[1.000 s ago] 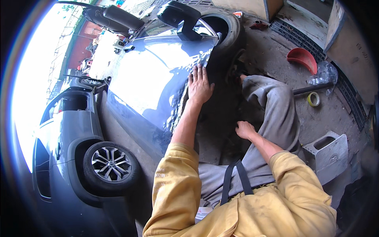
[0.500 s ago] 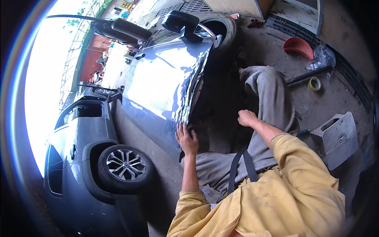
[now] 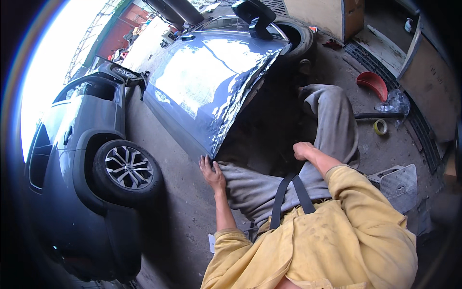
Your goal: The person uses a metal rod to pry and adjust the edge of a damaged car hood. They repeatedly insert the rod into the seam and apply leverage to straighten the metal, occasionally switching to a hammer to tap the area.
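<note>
A dark blue-grey car door with a shiny, rippled and creased edge lies before me. My left hand touches its near corner, fingers stretched out and a little apart, holding nothing. A black side mirror stands at the door's far end. Beside my bent right leg, my right hand is closed, and whatever it may hold is hidden. Deep shadow darkens the space between the door's creased edge and my legs.
A grey car stands at left, its wheel near the door. At right on the floor lie a red curved container, clear plastic, a dark bar, a tape roll and a grey step stool.
My left hand has slid down along the door toward its near corner, fingers still stretched. The right hand stays closed by my leg. The whole view has shifted and turned.
</note>
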